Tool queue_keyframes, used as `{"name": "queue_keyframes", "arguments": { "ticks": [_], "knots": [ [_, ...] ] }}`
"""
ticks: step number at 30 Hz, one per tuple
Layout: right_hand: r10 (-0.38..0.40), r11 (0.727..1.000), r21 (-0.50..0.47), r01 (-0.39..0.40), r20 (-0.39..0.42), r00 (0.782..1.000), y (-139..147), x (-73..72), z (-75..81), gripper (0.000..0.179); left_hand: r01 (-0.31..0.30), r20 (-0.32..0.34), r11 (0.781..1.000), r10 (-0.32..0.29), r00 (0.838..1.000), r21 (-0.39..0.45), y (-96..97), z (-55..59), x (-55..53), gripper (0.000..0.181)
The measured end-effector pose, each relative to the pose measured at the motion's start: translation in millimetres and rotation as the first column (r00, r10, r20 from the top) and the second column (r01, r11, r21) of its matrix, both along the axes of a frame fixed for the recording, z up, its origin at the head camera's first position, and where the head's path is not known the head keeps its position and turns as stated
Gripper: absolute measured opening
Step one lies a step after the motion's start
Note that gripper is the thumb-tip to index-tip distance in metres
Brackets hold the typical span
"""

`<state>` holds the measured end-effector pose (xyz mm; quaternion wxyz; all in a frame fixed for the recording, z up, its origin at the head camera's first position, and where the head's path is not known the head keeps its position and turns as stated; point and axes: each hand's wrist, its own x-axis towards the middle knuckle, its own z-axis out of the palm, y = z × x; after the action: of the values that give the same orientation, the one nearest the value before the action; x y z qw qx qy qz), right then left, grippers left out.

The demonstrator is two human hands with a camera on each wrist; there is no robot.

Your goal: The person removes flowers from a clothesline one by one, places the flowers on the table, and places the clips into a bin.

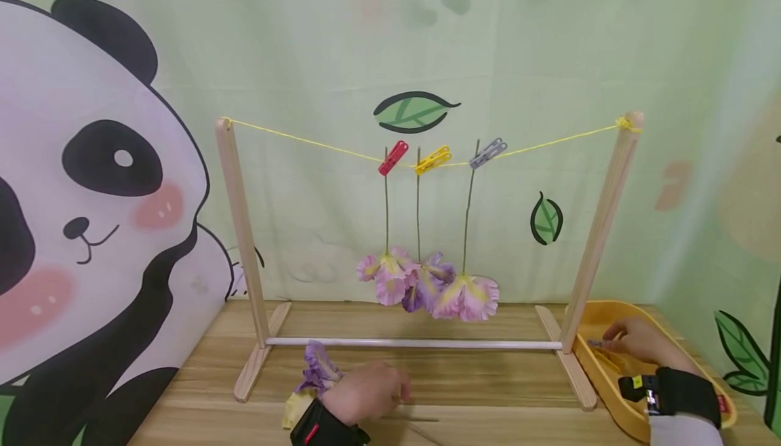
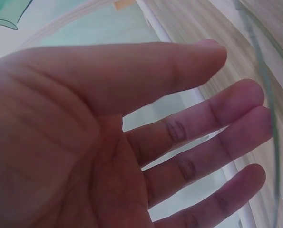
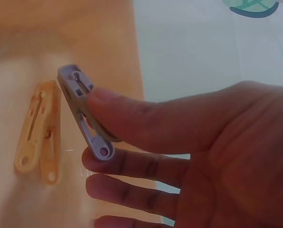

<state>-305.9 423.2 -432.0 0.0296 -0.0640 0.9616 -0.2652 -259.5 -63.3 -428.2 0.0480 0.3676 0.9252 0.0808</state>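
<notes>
My left hand point(image 1: 369, 392) is low over the table, beside a purple flower point(image 1: 318, 368) and a pale yellow flower point(image 1: 297, 409). In the left wrist view its thumb stands apart from loosely extended fingers, and a thin green stem point(image 2: 276, 166) runs past the fingertips. Inside the yellow tray point(image 1: 622, 426), my right hand point(image 1: 641, 344) pinches a grey-purple clothespin point(image 3: 73, 85) between thumb and index finger. A yellow clothespin point(image 3: 29, 133) lies beside it in the tray.
A wooden stand with a left post point(image 1: 244, 229) and right post point(image 1: 601, 242) carries a yellow string point(image 1: 555, 139). From it hang three flowers, upside down, under red point(image 1: 393, 158), yellow point(image 1: 433, 160) and grey point(image 1: 488, 153) clothespins. A white rod point(image 1: 427, 344) joins the posts low down.
</notes>
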Motion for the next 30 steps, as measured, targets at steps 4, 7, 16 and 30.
{"name": "queue_keyframes", "arguments": {
  "ticks": [4,7,16,30],
  "knots": [
    [0.003,1.0,0.007,-0.003,0.017,1.0,-1.6,-0.4,2.1,0.021,-0.006,0.021,1.0,0.006,1.0,0.007,-0.5,-0.2,-1.3,0.018],
    [0.002,1.0,0.006,-0.003,0.027,1.0,-1.6,-0.3,4.0,0.024,-0.024,0.068,0.999,0.023,0.997,0.021,-0.9,0.9,-1.9,0.017],
    [0.013,1.0,0.023,-0.013,0.0,1.0,-2.5,0.1,9.7,0.032,-0.013,0.104,0.997,0.005,0.995,0.078,-3.8,4.1,-5.8,0.015],
    [0.039,0.998,0.045,-0.034,-0.112,0.993,-38.8,31.7,73.9,0.039,0.025,-0.03,0.891,-0.013,0.999,0.454,-1.2,21.4,-12.2,0.026]
  ]
}}
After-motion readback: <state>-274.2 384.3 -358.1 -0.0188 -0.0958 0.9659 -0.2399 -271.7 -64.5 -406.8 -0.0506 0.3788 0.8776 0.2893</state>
